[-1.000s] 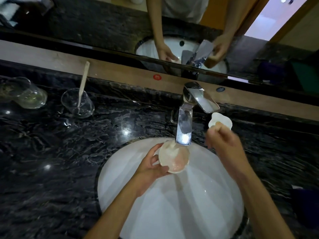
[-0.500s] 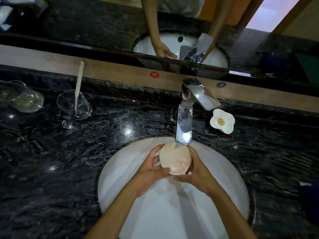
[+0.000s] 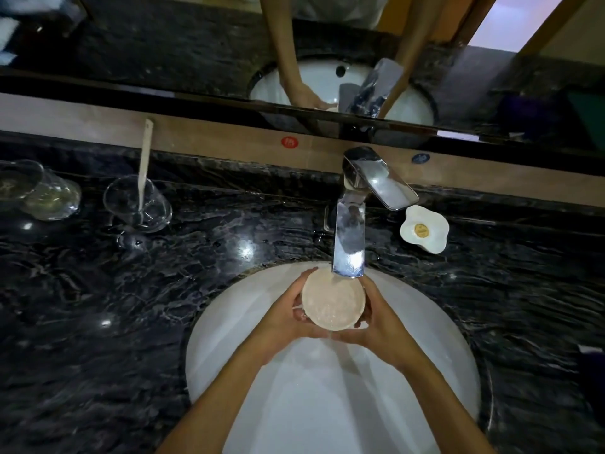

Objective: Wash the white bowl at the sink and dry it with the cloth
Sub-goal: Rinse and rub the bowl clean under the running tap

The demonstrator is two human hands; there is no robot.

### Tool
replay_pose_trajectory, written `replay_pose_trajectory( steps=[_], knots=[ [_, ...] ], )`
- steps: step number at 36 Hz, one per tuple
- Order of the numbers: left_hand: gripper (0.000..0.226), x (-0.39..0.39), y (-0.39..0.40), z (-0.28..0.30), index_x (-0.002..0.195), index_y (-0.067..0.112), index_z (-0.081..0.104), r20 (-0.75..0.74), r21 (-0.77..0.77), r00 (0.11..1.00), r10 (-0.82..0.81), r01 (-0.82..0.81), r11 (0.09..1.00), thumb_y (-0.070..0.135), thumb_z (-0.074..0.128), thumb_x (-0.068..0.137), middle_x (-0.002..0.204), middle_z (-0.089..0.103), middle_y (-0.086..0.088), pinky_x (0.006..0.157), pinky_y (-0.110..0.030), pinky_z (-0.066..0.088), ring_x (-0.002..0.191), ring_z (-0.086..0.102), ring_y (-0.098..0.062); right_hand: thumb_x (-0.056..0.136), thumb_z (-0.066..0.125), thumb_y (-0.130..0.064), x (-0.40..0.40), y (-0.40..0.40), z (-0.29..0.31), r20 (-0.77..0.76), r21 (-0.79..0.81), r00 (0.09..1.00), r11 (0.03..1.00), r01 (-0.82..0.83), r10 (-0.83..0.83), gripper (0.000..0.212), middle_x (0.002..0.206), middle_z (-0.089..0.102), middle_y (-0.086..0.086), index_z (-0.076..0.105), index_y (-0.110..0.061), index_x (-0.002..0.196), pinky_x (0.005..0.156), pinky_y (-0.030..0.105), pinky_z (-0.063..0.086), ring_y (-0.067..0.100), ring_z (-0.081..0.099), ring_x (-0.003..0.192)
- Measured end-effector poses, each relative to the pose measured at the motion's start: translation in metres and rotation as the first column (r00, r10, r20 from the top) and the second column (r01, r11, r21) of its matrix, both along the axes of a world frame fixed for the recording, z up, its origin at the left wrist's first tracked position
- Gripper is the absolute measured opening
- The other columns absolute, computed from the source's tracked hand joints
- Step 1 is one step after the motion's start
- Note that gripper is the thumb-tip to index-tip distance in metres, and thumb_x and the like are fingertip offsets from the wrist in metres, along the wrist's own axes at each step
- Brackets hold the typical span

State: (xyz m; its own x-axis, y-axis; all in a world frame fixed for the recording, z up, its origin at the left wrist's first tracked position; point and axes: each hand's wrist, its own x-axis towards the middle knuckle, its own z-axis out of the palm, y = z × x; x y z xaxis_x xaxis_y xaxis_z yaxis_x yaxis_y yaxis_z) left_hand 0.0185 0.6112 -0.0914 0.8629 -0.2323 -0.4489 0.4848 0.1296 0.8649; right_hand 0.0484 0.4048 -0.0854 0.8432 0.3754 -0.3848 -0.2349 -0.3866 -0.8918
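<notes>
The small white bowl (image 3: pixel 332 298) is held mouth-up under the chrome tap's spout (image 3: pixel 349 244), over the white sink basin (image 3: pixel 425 371). Water runs into the bowl and its inside looks full and rippled. My left hand (image 3: pixel 283 317) cups its left side with the fingers curled round the rim. On the other side my right hand (image 3: pixel 378 317) wraps round the bowl and under it. No drying cloth is clearly in view; a dark shape (image 3: pixel 592 371) lies at the right edge of the counter.
The black marble counter (image 3: pixel 98 306) surrounds the basin. A flower-shaped white dish (image 3: pixel 424 228) sits right of the tap. At the back left stand a glass with a pale stick (image 3: pixel 139 203) and two more glasses (image 3: pixel 39 191). A mirror runs along the back.
My right hand came down from beside the tap handle and closed on the bowl's right side. The bowl has turned level under the running water and filled.
</notes>
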Motion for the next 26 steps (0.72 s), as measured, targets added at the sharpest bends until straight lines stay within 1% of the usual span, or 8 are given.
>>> replay_pose_trajectory(
  steps=[4,8,12,16,19,21,23,26],
  knots=[
    [0.102,0.001,0.002,-0.001,0.137,0.047,0.052,-0.024,0.008,0.999,0.025,-0.024,1.000,0.000,0.095,0.058,0.134,0.064,0.002,0.088,-0.031,0.060,0.113,0.069,-0.017,0.057,0.100,-0.025,0.003,-0.003,-0.002,-0.059,0.026,0.998,0.999,-0.025,0.027,0.100,0.125,0.058,-0.035,0.042,-0.063,0.130,0.078,0.013,0.055,-0.006,0.060,0.114],
    [0.103,0.002,0.003,-0.001,0.139,0.046,0.050,0.013,0.082,1.000,0.008,-0.010,0.997,0.004,0.096,0.058,0.133,0.063,0.007,0.088,-0.027,0.059,0.110,0.068,-0.008,0.059,0.098,-0.017,-0.002,0.000,-0.009,-0.083,0.044,0.996,0.999,-0.009,0.013,0.104,0.122,0.058,-0.034,0.039,-0.063,0.131,0.081,0.017,0.056,-0.003,0.061,0.115],
    [0.101,0.003,0.002,-0.001,0.137,0.051,0.049,0.041,0.102,0.999,-0.005,0.001,0.995,0.008,0.097,0.059,0.128,0.064,0.019,0.087,-0.026,0.059,0.112,0.066,-0.007,0.059,0.098,-0.025,-0.006,0.007,-0.006,-0.011,0.018,0.999,0.999,0.037,-0.037,0.107,0.125,0.050,-0.040,0.032,-0.061,0.135,0.084,0.012,0.053,-0.010,0.055,0.116],
    [0.104,0.004,0.002,-0.004,0.141,0.047,0.047,0.038,0.069,0.999,0.008,-0.010,0.998,0.001,0.095,0.061,0.135,0.061,0.015,0.090,-0.028,0.059,0.118,0.064,-0.007,0.056,0.098,-0.028,-0.006,0.009,-0.002,0.049,0.018,0.996,0.997,0.077,-0.078,0.105,0.125,0.055,-0.036,0.036,-0.060,0.135,0.081,0.012,0.053,-0.004,0.057,0.115],
    [0.104,0.004,0.001,-0.007,0.141,0.046,0.046,0.006,0.018,1.000,0.009,-0.009,1.000,-0.002,0.093,0.061,0.134,0.061,0.018,0.085,-0.026,0.058,0.117,0.063,-0.004,0.056,0.097,-0.033,-0.001,0.008,0.005,0.092,-0.018,0.995,0.999,0.032,-0.030,0.102,0.126,0.057,-0.035,0.038,-0.065,0.132,0.082,0.008,0.051,-0.007,0.058,0.114],
    [0.102,0.003,0.000,-0.009,0.138,0.047,0.049,-0.022,-0.010,1.000,0.012,-0.012,1.000,-0.001,0.092,0.060,0.133,0.062,0.018,0.085,-0.027,0.058,0.118,0.062,-0.006,0.055,0.096,-0.038,0.003,0.006,0.008,0.075,-0.054,0.997,0.998,-0.016,0.020,0.101,0.125,0.056,-0.039,0.036,-0.070,0.129,0.081,0.004,0.049,-0.012,0.056,0.113],
    [0.100,0.003,0.000,-0.011,0.138,0.043,0.051,-0.051,-0.052,0.999,0.006,-0.009,0.999,-0.001,0.091,0.058,0.137,0.062,0.010,0.089,-0.032,0.057,0.126,0.059,-0.014,0.052,0.097,-0.040,0.007,0.001,0.008,0.024,-0.090,0.998,0.994,-0.055,0.058,0.102,0.122,0.055,-0.043,0.034,-0.075,0.124,0.079,0.003,0.049,-0.015,0.055,0.112],
    [0.100,0.002,0.001,-0.012,0.138,0.038,0.053,-0.084,-0.090,0.996,-0.012,0.005,0.996,-0.001,0.089,0.053,0.139,0.059,-0.004,0.091,-0.034,0.057,0.127,0.058,-0.023,0.048,0.098,-0.040,0.008,-0.004,0.004,-0.064,-0.129,0.995,0.989,-0.079,0.071,0.103,0.119,0.056,-0.041,0.032,-0.078,0.117,0.084,0.016,0.056,-0.007,0.058,0.113]
  ],
)
